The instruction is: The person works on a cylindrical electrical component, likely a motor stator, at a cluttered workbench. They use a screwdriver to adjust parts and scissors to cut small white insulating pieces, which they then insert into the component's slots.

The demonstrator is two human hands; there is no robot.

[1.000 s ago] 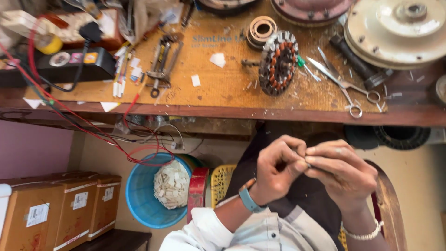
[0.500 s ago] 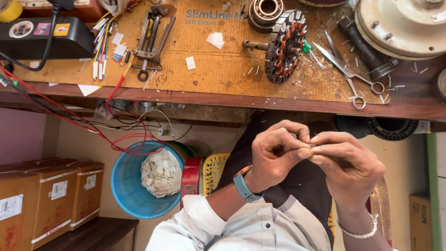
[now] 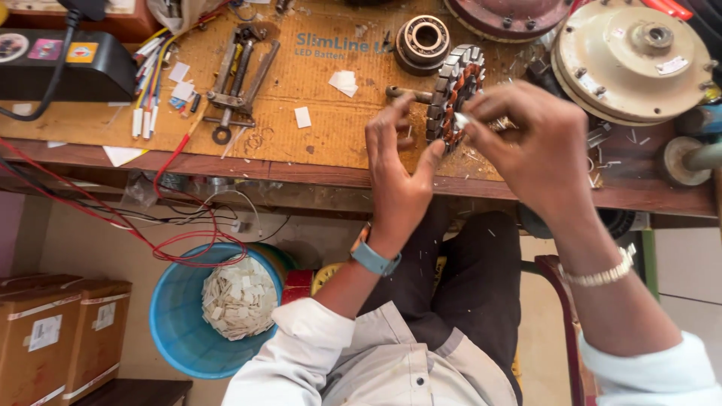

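I see the motor stator (image 3: 455, 94) standing on edge on the cardboard mat (image 3: 316, 143), close to the bench's front edge (image 3: 301, 174). My right hand (image 3: 538, 150) pinches a small white slip (image 3: 460, 119) against its windings, fingers closed together on it. My left hand (image 3: 398, 169) hovers just beside the stator, fingers spread and holding nothing. A bearing (image 3: 421, 41) sits behind, a cream motor cover (image 3: 632, 60) crowds the right, and bare mat lies open to the left.
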